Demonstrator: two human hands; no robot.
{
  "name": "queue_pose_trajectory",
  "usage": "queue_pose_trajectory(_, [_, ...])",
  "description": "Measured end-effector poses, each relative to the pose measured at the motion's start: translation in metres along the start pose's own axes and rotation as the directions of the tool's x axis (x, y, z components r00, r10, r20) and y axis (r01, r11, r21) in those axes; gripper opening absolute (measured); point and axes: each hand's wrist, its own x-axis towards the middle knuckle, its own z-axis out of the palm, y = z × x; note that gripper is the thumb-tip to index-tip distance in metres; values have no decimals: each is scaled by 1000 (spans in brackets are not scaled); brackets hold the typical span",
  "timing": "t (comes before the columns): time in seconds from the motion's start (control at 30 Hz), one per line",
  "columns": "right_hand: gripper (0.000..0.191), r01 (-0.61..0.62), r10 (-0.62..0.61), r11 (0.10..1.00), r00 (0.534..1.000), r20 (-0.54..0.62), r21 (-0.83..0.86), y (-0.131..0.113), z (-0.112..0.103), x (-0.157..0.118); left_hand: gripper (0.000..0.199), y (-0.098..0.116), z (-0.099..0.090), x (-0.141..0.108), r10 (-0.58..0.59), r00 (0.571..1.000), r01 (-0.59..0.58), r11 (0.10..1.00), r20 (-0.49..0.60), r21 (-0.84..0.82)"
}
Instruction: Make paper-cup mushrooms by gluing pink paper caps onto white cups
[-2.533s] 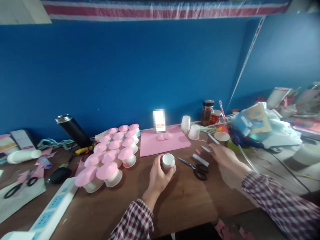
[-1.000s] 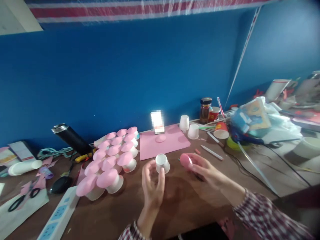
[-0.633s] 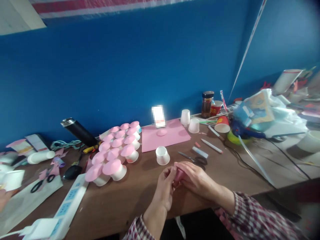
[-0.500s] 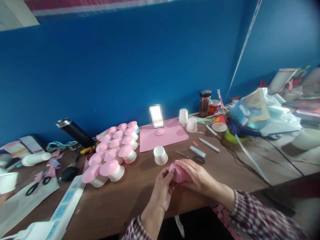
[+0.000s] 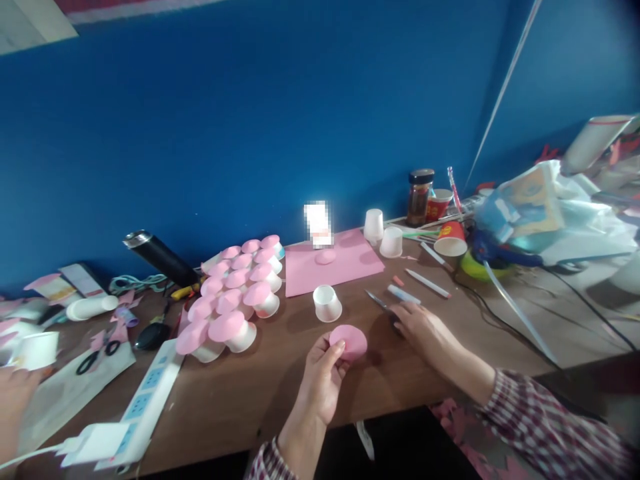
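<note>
My left hand (image 5: 325, 377) is closed on a round pink paper disc (image 5: 349, 341), pinching its near left edge between thumb and fingers. To the right, my right hand (image 5: 417, 327) is on a pair of scissors (image 5: 377, 300). Its fingers cover the handles, and the blades point away to the left. Just beyond the disc stands a white paper cup (image 5: 327, 305). A sheet of pink paper (image 5: 305, 273) lies behind the cup, with another small pink disc (image 5: 325, 257) on it.
Several white cups topped with pink discs (image 5: 227, 325) stand in rows at left. A power strip (image 5: 150, 393) and black bottle (image 5: 163, 260) are near them. Pens (image 5: 427, 283), a glue gun (image 5: 500, 253) and its cord lie at right. Another person's hand (image 5: 17, 400) shows at far left.
My right hand has let go of the pink disc and moved right onto the scissors, which have turned slightly. My left hand keeps the disc. The view has shifted a little.
</note>
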Motion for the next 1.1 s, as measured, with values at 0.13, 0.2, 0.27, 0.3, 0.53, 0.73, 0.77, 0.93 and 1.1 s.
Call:
queue_pose_trajectory(0.13, [25, -49, 49, 999, 999, -18, 17, 0, -5, -7, 26, 1, 1, -2, 0, 999, -2, 999, -47, -43])
queue_pose_trajectory(0.2, [24, -46, 46, 998, 999, 17, 42, 0, -8, -11, 28, 0, 1, -1, -14, 996, 9, 998, -87, -59])
queue_pose_trajectory(0.27, [25, -33, 30, 998, 998, 56, 62, 1, -11, -15, 32, 0, 0, 0, -32, 990, 22, 997, -137, -77])
queue_pose_trajectory(0.3, [26, -30, 26, 997, 998, 62, 69, 3, -12, -16, 33, 0, 0, 1, -39, 986, 25, 996, -160, -87])
queue_pose_trajectory(0.53, [29, -13, -21, 930, 996, 87, 368, 10, -14, -14, 26, 5, 7, -4, -62, 972, 27, 988, -225, -154])
queue_pose_trajectory(0.73, [34, -136, -29, 526, 984, 177, 840, -24, -18, -32, 26, 13, 27, -17, -120, 967, 65, 969, -224, -239])
queue_pose_trajectory(0.77, [39, -180, -21, 455, 977, 213, 872, -30, -18, -37, 26, 14, 31, -19, -119, 968, 63, 967, -222, -246])
queue_pose_trajectory(0.93, [46, -223, -86, 223, 965, 247, 949, -48, -19, -51, 23, 15, 43, -29, -101, 972, 45, 967, -214, -252])
queue_pose_trajectory(1.1, [50, -222, -122, 167, 962, 244, 961, -53, -24, -54, 20, 14, 48, -33, -60, 980, 12, 969, -191, -246])
